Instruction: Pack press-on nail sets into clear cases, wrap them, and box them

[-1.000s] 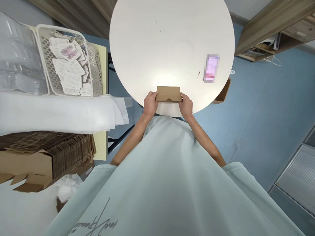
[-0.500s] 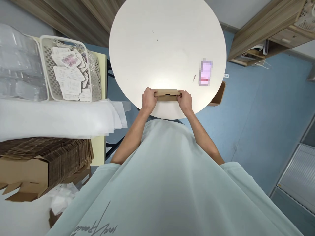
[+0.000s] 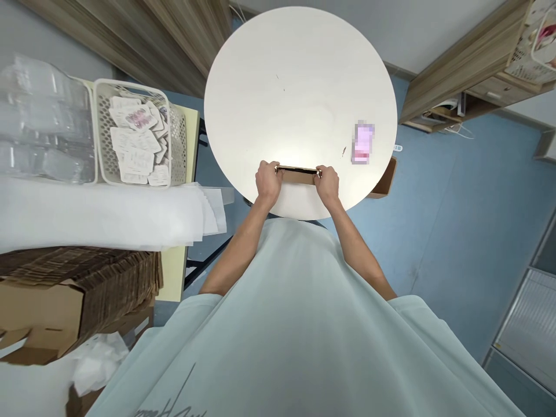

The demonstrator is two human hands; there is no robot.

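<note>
A small brown cardboard box (image 3: 297,176) is held at the near edge of the round white table (image 3: 299,75). My left hand (image 3: 268,182) grips its left end and my right hand (image 3: 327,184) its right end, fingers bent round the upper corners. Between the hands the box's front wall faces me, and a dark narrow gap runs along its top edge. Whatever is inside the box cannot be made out.
A pixelated pinkish object (image 3: 363,142) lies on the table's right side. To the left are a white basket (image 3: 177,145) of printed cards, clear plastic containers (image 3: 47,121), white sheets (image 3: 99,214) and stacked flattened cardboard (image 3: 117,289). A brown bin (image 3: 384,179) stands beyond the table's right edge.
The box's upper panel, seen from above earlier, has tilted, and a dark gap now shows along the top. Both hands keep their hold on the ends. The whole view has shifted slightly.
</note>
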